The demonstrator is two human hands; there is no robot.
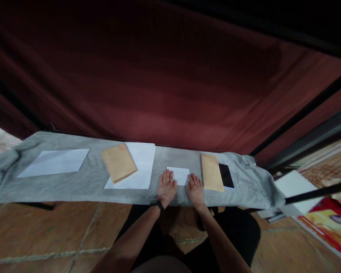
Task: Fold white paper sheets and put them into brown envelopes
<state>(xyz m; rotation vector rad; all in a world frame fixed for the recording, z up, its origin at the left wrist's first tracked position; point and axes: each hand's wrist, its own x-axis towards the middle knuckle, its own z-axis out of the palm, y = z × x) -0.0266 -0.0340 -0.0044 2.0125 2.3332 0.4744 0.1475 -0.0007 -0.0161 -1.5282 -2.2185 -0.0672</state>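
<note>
My left hand [166,187] lies flat and open on the grey cloth [74,185], its fingertips at the left edge of a small folded white paper [178,175]. My right hand [195,189] also rests flat and open, its fingers touching the paper's lower right corner. A black band sits on my left wrist. Just right of my right hand lies a tan envelope [211,172] with a black phone [226,176] beside it.
Left of my hands a second tan envelope [118,162] lies on a white sheet [139,167]. Another white sheet [54,162] sits at the far left. Dark red curtain [159,76] hangs behind. Tiled floor below; white board [295,189] and coloured bag at right.
</note>
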